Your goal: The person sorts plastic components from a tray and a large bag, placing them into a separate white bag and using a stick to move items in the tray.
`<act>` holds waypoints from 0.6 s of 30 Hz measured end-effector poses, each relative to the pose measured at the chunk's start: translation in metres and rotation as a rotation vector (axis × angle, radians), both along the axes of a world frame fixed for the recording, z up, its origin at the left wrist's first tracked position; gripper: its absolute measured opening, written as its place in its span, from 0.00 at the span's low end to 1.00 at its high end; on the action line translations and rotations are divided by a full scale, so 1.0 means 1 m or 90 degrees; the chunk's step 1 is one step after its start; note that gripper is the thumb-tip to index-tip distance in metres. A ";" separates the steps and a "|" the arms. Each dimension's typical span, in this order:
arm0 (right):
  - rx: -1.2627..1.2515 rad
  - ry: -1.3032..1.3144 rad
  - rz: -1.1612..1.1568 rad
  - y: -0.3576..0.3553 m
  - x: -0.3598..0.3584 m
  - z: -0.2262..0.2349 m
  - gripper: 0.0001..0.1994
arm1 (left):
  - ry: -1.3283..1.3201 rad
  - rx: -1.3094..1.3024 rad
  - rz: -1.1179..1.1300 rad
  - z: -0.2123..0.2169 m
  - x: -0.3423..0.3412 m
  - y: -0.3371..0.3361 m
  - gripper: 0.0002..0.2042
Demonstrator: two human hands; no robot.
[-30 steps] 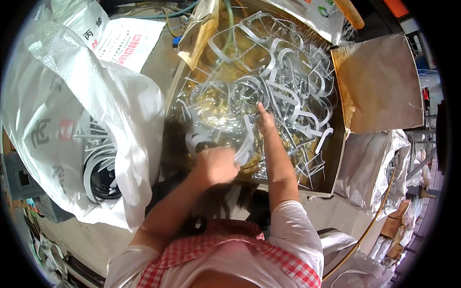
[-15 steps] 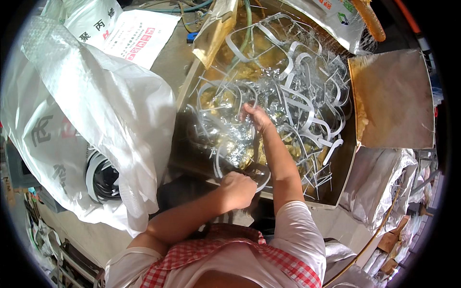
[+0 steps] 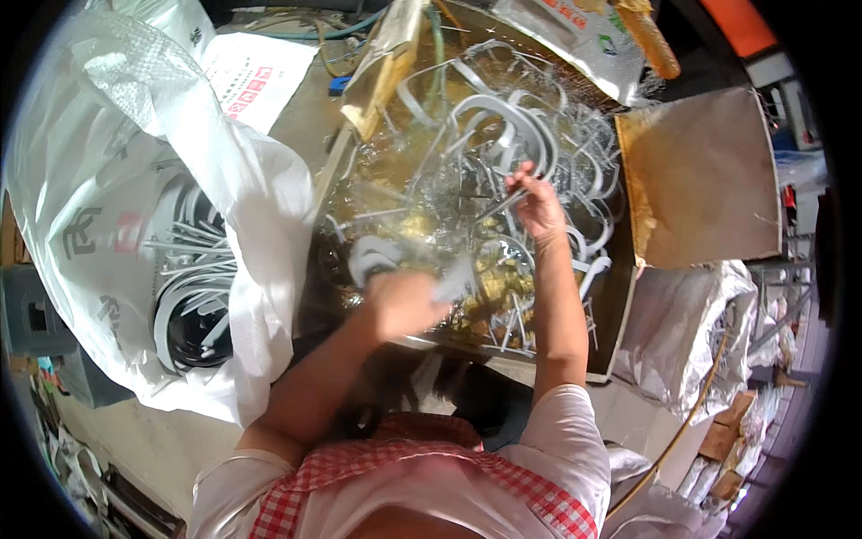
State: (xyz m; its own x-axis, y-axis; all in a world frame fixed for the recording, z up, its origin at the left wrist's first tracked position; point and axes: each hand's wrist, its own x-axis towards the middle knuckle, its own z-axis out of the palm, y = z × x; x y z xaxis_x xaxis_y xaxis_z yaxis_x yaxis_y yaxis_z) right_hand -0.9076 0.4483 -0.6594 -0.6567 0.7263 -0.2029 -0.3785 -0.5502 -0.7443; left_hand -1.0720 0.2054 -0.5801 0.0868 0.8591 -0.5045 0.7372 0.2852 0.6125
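Observation:
A tray of water (image 3: 620, 332) holds many pale grey curved plastic strips (image 3: 597, 238) with thin straight sprues among them. My right hand (image 3: 540, 208) is over the tray's middle, thumb and fingers closed on a small bunch of curved plastic strips (image 3: 530, 130) lifted at the water surface. Near the tray's front edge, my left hand (image 3: 404, 305) is blurred by motion, closed round curved plastic strips (image 3: 373, 256) that stick out on both sides of it. To the left, an open white woven sack (image 3: 278, 216) contains more grey curved strips (image 3: 189, 301).
A brown-stained flat board (image 3: 705, 180) stands at the tray's right side, above a wrapped silvery bundle (image 3: 687, 332). Yellowed sheet material (image 3: 382, 72) leans at the far left corner. A green hose (image 3: 437, 54) enters the tray. Grey bins (image 3: 40, 310) stand beyond the sack.
My left hand has moved left and slightly away from me with strips in it. My right hand has moved right and now has a bunch of strips. More strips show in the sack.

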 end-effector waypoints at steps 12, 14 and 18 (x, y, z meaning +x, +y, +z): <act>0.339 -0.310 -0.208 -0.112 0.024 0.059 0.09 | -0.753 0.231 0.889 -0.042 0.005 0.027 0.15; 0.452 -0.430 -0.032 -0.143 0.009 0.054 0.07 | -0.853 0.205 0.699 -0.025 0.009 0.023 0.21; 0.794 -0.350 0.196 -0.179 -0.016 0.040 0.11 | -1.238 0.097 0.517 -0.004 -0.009 0.011 0.31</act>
State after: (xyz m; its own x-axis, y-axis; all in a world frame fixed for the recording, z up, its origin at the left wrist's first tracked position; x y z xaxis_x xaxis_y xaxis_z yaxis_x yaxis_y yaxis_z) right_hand -0.9235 0.2690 -0.6194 -0.8696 0.4590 0.1817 0.1315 0.5702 -0.8109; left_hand -1.0808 0.2160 -0.5843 -0.0376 0.9813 -0.1885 -0.9544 0.0207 0.2980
